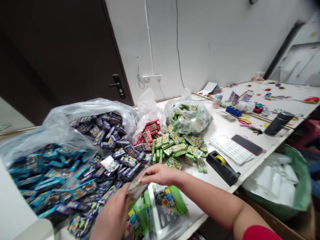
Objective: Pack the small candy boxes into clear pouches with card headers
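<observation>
My left hand [113, 211], slightly blurred, is closed on one side of a clear plastic bag [137, 189] at the lower middle. The fingers of my right hand [160, 174] pinch the bag's upper edge from the other side. What lies inside the bag is hard to make out. Just below my hands lie several green printed packaging bags [171, 201] with clear parts, near the table's front edge. Small purple boxes [128, 160] are heaped beyond my left hand, and small green boxes [178, 148] lie loose beyond my right.
Blue boxes [53, 173] spill from a large clear sack [65, 110] at left. Red boxes [148, 131] sit in another bag. On the right are a tape dispenser [222, 168], label sheets [231, 149], a phone [246, 144], a black bottle [278, 123] and a green sack [301, 176] below the edge.
</observation>
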Tool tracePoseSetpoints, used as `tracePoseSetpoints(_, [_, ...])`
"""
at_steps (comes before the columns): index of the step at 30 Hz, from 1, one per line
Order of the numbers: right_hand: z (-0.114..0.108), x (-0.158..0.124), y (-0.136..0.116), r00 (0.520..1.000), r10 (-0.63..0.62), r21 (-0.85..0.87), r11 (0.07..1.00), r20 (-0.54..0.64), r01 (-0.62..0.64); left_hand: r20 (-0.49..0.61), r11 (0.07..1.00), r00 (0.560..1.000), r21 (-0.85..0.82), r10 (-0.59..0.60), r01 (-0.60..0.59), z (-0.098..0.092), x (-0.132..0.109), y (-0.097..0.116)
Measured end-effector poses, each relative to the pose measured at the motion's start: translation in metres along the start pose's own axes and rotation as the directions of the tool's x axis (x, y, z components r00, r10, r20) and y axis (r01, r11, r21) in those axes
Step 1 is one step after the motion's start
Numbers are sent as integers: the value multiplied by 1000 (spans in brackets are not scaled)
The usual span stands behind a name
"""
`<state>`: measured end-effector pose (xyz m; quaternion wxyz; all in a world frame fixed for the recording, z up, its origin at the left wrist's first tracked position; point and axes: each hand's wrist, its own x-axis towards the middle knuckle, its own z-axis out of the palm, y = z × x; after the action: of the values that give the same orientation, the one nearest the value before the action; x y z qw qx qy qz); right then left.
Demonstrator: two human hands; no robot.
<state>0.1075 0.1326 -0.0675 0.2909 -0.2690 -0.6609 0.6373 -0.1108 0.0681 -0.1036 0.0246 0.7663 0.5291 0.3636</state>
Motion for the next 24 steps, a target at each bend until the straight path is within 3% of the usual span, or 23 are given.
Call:
tracePoseSetpoints(3, [8, 3, -16, 996, -92, -147, 985, -8, 90, -4, 990, 993, -74, -119, 119, -8, 5, -8])
tracePoseSetpoints(5, [15, -2, -26, 952, -271, -342, 916, -141, 210, -22, 946, 955, -143, -297, 291, -18, 6, -8])
tracePoseSetpoints(7, [22, -9, -30, 855, -425, -479, 841, -298, 251, -51, 841, 857, -234, -512, 488, -26, 5, -2])
tracePoseSetpoints(8, [26, -11, -28, 839, -424, -477, 847, -341, 234, -67, 771, 790, -282, -609, 571, -28, 4, 3])
tracePoseSetpoints(10, [35, -11, -14, 918, -259, -298, 940, -302, 167, -59, 642, 674, -375, -736, 669, -29, 4, 12])
tracePoseSetpoints(12, [44, -5, 5, 986, -60, 3, 998, -158, 61, -2, 533, 610, -490, -792, 690, -25, 7, 18])
tracePoseSetpoints(14, [50, 3, 23, 993, 34, 210, 978, -117, -9, 142, 394, 594, -623, -792, 675, -18, 11, 21])
tracePoseSetpoints(17, [51, 9, 35, 970, 59, 265, 964, -235, 5, 319, 181, 589, -751, -742, 635, -10, 13, 19])
tracePoseSetpoints(19, [46, 7, 35, 946, 53, 256, 966, -319, 33, 340, 175, 603, -753, -722, 635, -7, 6, 17])
tracePoseSetpoints(21, [41, 2, 36, 920, 55, 262, 964, -389, 53, 378, 243, 646, -707, -663, 664, -3, -8, 16])
tracePoseSetpoints(24, [37, -7, 41, 931, 98, 305, 952, -351, 15, 484, 216, 633, -665, -604, 714, 6, -38, 20])
